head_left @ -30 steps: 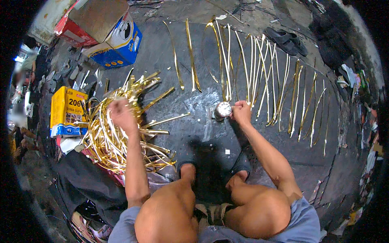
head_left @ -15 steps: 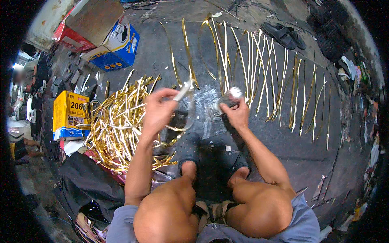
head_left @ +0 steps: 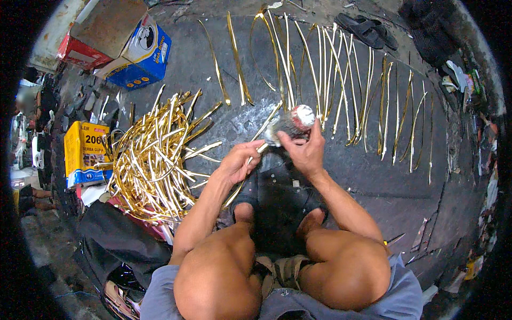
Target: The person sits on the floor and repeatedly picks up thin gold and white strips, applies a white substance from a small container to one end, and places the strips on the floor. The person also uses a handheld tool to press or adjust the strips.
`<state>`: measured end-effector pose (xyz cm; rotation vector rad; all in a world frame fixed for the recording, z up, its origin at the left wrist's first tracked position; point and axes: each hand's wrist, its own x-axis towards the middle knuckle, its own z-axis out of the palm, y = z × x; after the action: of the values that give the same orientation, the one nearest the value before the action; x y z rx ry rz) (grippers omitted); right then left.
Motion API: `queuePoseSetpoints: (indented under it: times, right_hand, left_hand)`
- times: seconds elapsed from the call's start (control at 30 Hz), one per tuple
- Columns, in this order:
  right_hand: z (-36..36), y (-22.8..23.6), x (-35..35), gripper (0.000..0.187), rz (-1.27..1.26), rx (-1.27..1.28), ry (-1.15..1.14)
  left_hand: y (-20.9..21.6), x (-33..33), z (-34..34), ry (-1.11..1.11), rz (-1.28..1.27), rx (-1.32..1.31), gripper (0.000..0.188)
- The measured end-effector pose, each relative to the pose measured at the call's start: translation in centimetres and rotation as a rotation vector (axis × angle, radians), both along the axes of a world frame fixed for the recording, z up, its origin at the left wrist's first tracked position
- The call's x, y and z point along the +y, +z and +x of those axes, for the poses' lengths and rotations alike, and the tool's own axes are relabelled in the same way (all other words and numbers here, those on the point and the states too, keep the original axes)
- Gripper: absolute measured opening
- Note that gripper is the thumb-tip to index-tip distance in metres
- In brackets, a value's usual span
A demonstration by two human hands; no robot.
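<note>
My left hand pinches a thin gold-and-white strip, which slants up to the right and trails down behind the hand toward my foot. In my right hand is a small smeared bottle, tilted, with a red-and-white end up and its whitish, narrower end down by the strip. That lower end meets or nearly meets the strip beside my left fingertips; exact contact cannot be made out. A tangled pile of gold strips lies left of my left hand. Beyond both hands, several similar strips are laid out side by side.
A blue, white and red open carton stands far left, with a yellow-and-blue box nearer me. Black sandals sit at the far right on the dark mat. Black fabric lies near left.
My left hand has come down and right, bringing the strip to the bottle. My right hand has moved slightly left and tilted the bottle. The view has shifted a little.
</note>
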<state>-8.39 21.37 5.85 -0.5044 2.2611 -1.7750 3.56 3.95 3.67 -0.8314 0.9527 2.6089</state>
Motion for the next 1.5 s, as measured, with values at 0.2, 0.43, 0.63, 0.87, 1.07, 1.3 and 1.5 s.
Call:
queuePoseSetpoints:
  times: [0.2,0.43,0.63,0.87,1.07,1.3,1.5]
  right_hand:
    - [-3.9,-3.8,5.1,0.056,0.134,0.035,-0.205]
    - [-3.7,-3.3,2.0,0.064,0.076,0.083,0.002]
    - [-1.6,-6.2,-0.4,0.067,0.316,0.316,0.167]
    - [-1.2,-6.8,0.1,0.063,0.367,0.443,0.175]
    - [-2.0,-6.6,0.9,0.057,0.265,0.051,0.171]
    - [-6.4,-12.9,0.1,0.032,0.348,-0.149,0.106]
    - [-8.2,-14.1,0.6,0.041,0.443,-0.334,-0.151]
  left_hand:
    - [0.4,-0.7,-1.7,-0.251,-0.751,-0.103,0.033]
    - [-6.8,-1.8,-6.6,-0.343,-1.277,-0.036,0.007]
    - [-7.8,-2.8,-7.9,-0.468,-1.217,-0.101,0.015]
    - [-2.6,0.9,-6.8,-0.101,-1.244,0.521,0.065]
    - [-2.8,1.3,-6.3,-0.115,-1.252,0.442,0.05]
    - [-2.1,1.7,-7.3,-0.111,-1.339,0.446,0.046]
    - [-3.0,2.7,-8.5,-0.106,-1.252,0.509,0.045]
